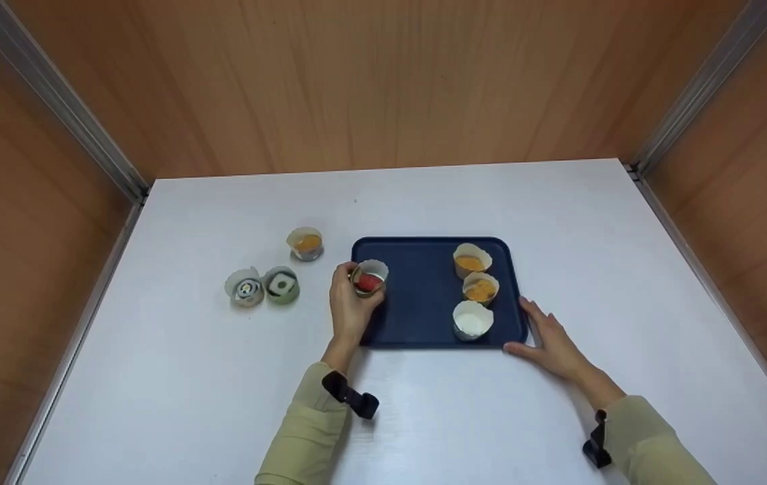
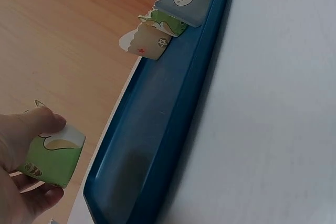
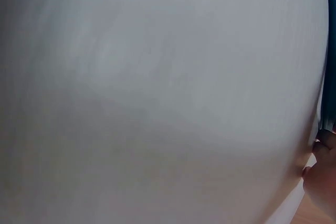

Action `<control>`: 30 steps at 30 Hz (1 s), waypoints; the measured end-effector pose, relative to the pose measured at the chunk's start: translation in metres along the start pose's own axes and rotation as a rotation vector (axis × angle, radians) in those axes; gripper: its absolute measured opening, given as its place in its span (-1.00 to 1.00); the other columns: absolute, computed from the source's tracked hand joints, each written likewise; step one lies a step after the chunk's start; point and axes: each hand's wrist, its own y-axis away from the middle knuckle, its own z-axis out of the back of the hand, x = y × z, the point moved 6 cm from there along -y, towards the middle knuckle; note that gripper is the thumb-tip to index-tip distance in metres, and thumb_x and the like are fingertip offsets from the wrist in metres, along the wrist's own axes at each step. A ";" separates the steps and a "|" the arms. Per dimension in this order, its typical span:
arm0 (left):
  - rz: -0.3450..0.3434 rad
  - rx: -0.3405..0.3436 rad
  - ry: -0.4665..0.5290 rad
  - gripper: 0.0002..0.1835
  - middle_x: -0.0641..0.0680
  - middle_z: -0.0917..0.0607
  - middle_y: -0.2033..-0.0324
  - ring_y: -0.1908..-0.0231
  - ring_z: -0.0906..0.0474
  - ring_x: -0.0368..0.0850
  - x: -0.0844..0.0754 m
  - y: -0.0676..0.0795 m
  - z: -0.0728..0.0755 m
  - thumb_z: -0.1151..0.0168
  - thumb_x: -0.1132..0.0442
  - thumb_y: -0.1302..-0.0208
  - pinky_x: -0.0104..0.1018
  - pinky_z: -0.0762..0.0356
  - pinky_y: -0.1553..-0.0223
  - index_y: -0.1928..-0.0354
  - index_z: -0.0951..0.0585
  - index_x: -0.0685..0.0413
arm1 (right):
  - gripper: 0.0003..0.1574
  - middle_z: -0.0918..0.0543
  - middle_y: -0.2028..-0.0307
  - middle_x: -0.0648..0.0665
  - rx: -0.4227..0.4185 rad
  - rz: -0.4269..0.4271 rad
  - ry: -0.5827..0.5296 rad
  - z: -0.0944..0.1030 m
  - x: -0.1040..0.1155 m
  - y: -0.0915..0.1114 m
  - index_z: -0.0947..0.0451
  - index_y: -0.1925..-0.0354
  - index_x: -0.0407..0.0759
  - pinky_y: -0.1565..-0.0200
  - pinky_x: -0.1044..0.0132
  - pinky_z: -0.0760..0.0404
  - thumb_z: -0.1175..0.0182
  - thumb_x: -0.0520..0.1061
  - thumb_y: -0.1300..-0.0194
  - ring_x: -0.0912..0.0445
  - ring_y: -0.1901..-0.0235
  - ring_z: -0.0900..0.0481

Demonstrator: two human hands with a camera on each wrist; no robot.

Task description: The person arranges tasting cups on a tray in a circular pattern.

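My left hand (image 1: 349,310) grips a green paper cupcake cup (image 2: 58,163) with something red inside, fingers and thumb around its sides. It is held over the left end of a dark blue tray (image 1: 417,303); the left wrist view shows the cup raised off the tray. At the tray's lower right corner, my right hand (image 1: 555,347) touches the rim with extended fingers and thumb. Along the tray's right side stand two paper cups with orange contents, a back cup (image 1: 472,259) and a middle cup (image 1: 481,289), and a white-lined cup (image 1: 473,321) in front.
Left of the tray, a paper cup with orange contents (image 1: 306,244) stands on the white table (image 1: 174,377). Further left, a pale cup (image 1: 245,287) and a green cup (image 1: 281,285) stand side by side. Wooden panels (image 1: 383,81) enclose the table at back and sides.
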 end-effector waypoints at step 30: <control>0.046 0.082 -0.013 -0.47 0.17 -0.49 0.19 0.10 -0.44 0.01 -0.005 -0.018 -0.065 -0.40 0.36 0.21 -0.23 -0.41 0.07 0.12 -0.40 0.26 | 0.15 -0.03 -0.27 -0.38 0.000 -0.009 -0.025 -0.001 -0.002 0.000 0.05 -0.33 -0.20 -0.23 -0.06 0.19 -0.25 0.25 0.04 -0.21 -0.26 0.05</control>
